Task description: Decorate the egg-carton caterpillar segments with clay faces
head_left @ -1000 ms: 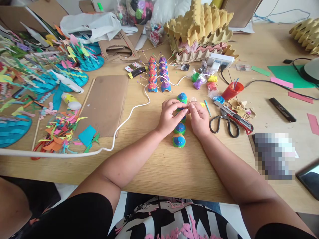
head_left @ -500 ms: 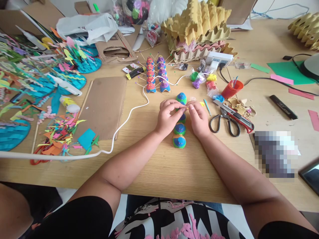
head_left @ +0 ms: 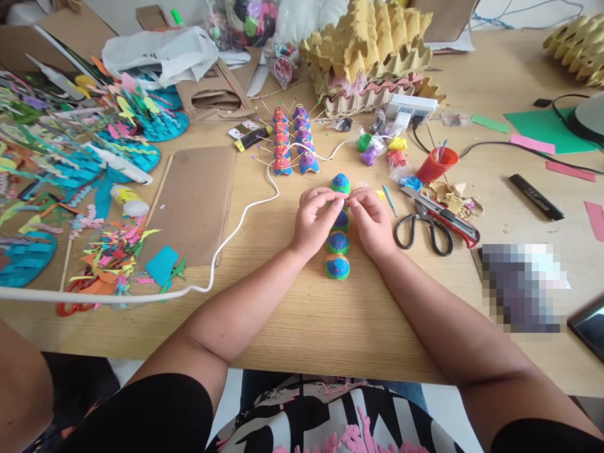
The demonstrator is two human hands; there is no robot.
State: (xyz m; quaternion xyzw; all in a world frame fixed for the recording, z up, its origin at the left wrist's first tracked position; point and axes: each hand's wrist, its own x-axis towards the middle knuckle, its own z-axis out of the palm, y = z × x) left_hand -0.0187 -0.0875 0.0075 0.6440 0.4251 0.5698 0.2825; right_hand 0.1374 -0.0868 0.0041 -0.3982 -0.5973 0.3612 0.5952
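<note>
My left hand and my right hand meet fingertip to fingertip above a column of blue-and-green egg-carton cups. Both hands are pinched closed, and whatever lies between the fingertips is too small to name. The cups run away from me in a line, and the hands partly hide the middle ones. Small face marks show on the nearer cups. Beyond them stand two finished-looking rows, one of red cups and one of purple cups, with thin sticks poking out sideways.
Black-handled scissors and a red utility knife lie right of my hands, near an orange cup. A white cord crosses the table on the left, beside a cardboard sheet. Egg trays are stacked behind.
The fingertips of both hands have shifted slightly and stay pinched together over the cups. The whole view has drifted a little; the things on the table lie as before.
</note>
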